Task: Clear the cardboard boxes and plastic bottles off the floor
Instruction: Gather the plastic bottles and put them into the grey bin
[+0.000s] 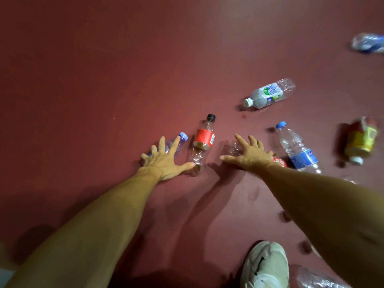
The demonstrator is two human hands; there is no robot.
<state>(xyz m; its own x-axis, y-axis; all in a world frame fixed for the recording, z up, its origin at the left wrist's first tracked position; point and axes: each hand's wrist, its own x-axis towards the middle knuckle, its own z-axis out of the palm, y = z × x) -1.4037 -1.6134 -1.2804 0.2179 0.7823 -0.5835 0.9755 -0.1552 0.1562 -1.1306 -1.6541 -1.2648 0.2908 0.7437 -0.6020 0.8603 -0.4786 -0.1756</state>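
On the red floor (104, 80), just ahead of the person, a red-label bottle (202, 142) lies on its side with its black cap pointing away. The left hand (164, 163) is spread flat with straight fingers, gripping nothing. Its thumb touches that bottle's base, and its fingers lie over a small bottle (180, 139) with a blue cap. The right hand (250, 154), fingers also splayed and loose, covers a clear bottle (233, 149). Just right of it lies a blue-label bottle (297, 148). A white-cap bottle (270, 93) lies farther off, and a yellow bottle (360, 138) lies at the right edge. A crushed bottle (367, 42) lies blurred at top right. A pale shoe (266, 265) stands near the bottom, beside crumpled plastic (318, 279).
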